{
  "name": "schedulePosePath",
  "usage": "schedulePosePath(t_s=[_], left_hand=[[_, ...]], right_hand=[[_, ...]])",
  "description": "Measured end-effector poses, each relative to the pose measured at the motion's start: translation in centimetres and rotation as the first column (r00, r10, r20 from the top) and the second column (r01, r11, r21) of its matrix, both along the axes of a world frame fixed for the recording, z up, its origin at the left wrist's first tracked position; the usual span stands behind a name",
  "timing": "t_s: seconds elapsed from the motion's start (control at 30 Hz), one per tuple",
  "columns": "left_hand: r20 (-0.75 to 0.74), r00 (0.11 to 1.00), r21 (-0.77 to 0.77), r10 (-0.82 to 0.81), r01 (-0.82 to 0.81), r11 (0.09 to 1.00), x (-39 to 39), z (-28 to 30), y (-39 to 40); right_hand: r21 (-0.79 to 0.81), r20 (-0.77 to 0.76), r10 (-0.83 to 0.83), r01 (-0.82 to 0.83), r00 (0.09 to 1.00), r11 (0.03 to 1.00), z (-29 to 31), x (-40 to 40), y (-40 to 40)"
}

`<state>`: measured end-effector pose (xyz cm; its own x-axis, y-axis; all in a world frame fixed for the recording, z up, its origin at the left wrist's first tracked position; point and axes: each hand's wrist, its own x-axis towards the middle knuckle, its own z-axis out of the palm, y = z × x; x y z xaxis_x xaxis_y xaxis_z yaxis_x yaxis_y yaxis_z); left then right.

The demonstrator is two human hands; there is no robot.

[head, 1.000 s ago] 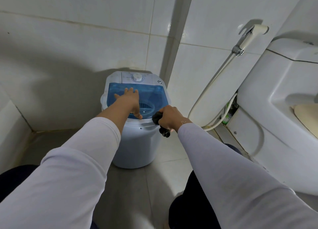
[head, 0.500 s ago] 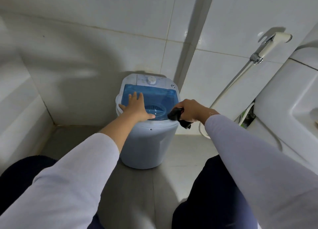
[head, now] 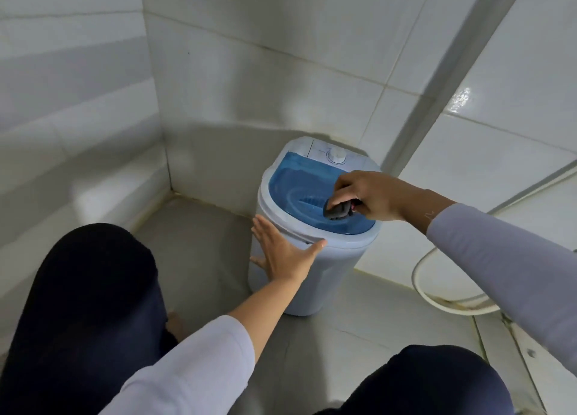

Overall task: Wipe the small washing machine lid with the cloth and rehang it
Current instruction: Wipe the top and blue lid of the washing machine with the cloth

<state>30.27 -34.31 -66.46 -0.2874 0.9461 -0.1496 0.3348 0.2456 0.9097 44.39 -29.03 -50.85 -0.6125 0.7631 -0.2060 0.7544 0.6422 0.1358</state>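
Note:
A small white washing machine (head: 315, 277) stands on the floor in the tiled corner. Its translucent blue lid (head: 293, 183) is closed, with a white dial behind it. My right hand (head: 371, 196) is over the lid's right side, shut on a dark bunched cloth (head: 338, 211) that presses on the lid. My left hand (head: 284, 254) lies flat with fingers spread against the machine's left front side, just below the rim, holding nothing.
White tiled walls (head: 249, 71) close in behind and to the left. A white hose (head: 437, 302) loops on the floor to the right of the machine. My dark-clothed knees (head: 93, 289) fill the lower corners. Grey floor tiles lie between them.
My left hand left the lid and went down to the machine's side. My right hand carried the cloth from the front rim onto the lid. The camera swung left, losing the toilet.

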Motion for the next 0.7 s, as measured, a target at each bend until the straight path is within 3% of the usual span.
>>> schedulePosePath(t_s=[0.23, 0.7], left_hand=[[-0.026, 0.999, -0.035, -0.019, 0.018, 0.999, 1.0, -0.4, -0.1], [-0.052, 0.999, -0.004, -0.011, 0.01, 1.0, 1.4, -1.1, 0.2]], right_hand=[[0.123, 0.02, 0.415, -0.414, 0.91, 0.902, -2.1, -0.7, 1.7], [0.135, 0.054, 0.496, -0.498, 0.867, 0.857, -4.9, -2.6, 1.5]])
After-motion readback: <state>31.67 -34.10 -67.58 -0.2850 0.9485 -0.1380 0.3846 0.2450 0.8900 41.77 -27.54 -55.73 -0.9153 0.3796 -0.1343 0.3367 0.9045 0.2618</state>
